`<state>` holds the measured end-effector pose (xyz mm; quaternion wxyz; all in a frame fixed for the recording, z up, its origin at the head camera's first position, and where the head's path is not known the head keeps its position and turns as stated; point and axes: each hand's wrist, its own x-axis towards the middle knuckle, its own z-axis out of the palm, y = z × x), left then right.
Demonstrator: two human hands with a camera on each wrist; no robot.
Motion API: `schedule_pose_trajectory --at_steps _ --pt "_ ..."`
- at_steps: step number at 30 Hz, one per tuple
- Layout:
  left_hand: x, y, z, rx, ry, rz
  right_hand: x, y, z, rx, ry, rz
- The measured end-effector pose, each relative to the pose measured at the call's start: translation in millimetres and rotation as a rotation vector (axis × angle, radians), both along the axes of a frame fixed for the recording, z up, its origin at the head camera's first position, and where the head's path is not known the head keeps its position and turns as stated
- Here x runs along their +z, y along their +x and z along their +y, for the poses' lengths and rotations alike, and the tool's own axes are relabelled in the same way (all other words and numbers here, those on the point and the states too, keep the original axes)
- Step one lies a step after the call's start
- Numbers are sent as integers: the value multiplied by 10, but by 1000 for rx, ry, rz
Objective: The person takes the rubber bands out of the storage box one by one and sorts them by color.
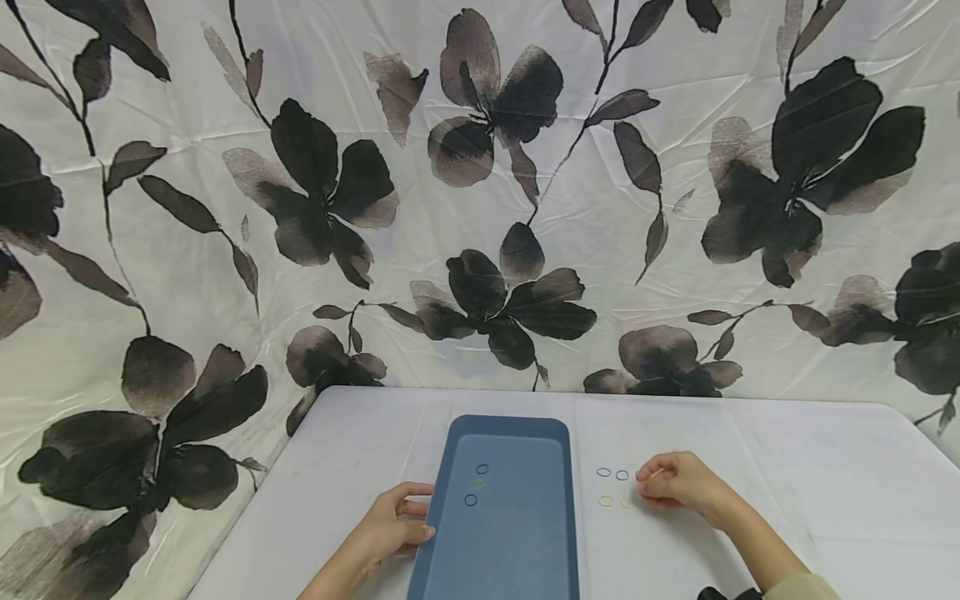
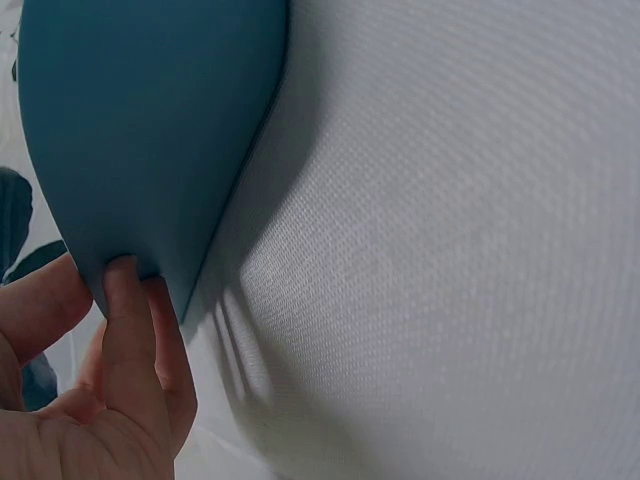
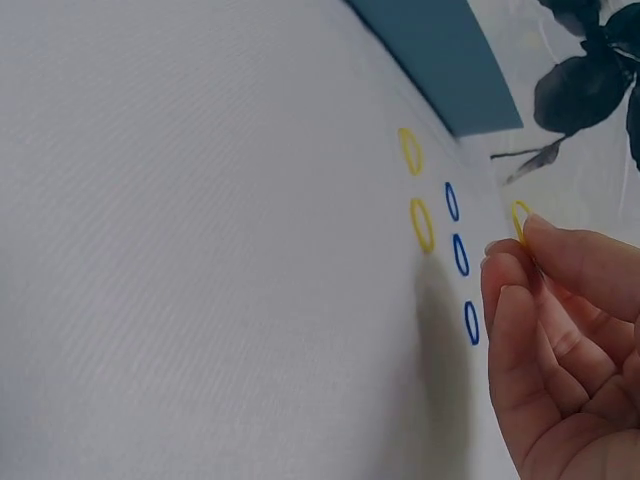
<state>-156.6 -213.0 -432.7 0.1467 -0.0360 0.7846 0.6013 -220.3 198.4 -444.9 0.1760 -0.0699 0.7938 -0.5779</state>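
Note:
My left hand [image 1: 390, 527] grips the left rim of a long blue-grey tray [image 1: 517, 533], thumb on one side and fingers on the other. In the right wrist view, my right hand [image 3: 570, 340] pinches a thin yellow ring [image 3: 516, 222] between thumb and fingertips, above the table. Beneath and beside that hand lie two yellow rings [image 3: 412, 226] and three blue rings [image 3: 453, 255]; the hand hides one blue ring in the head view. Inside the tray, a yellow ring [image 1: 478, 484] lies between an upper blue ring [image 1: 477, 469] and a lower blue ring [image 1: 466, 501].
A white cloth covers the table [image 1: 847, 492]. Behind its far edge hangs a white curtain [image 1: 660, 50] printed with dark flowers. Something black [image 1: 723, 594] shows at the bottom edge, by the right sleeve [image 1: 798, 587].

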Motion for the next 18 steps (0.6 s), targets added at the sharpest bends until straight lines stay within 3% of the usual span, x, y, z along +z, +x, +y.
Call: schedule_pose_trajectory --at_steps 8,18 --pt "0 2 1 3 5 0 -108 21 95 48 -45 -12" --pt "-8 -1 -6 2 10 4 -130 67 84 -6 59 -30"
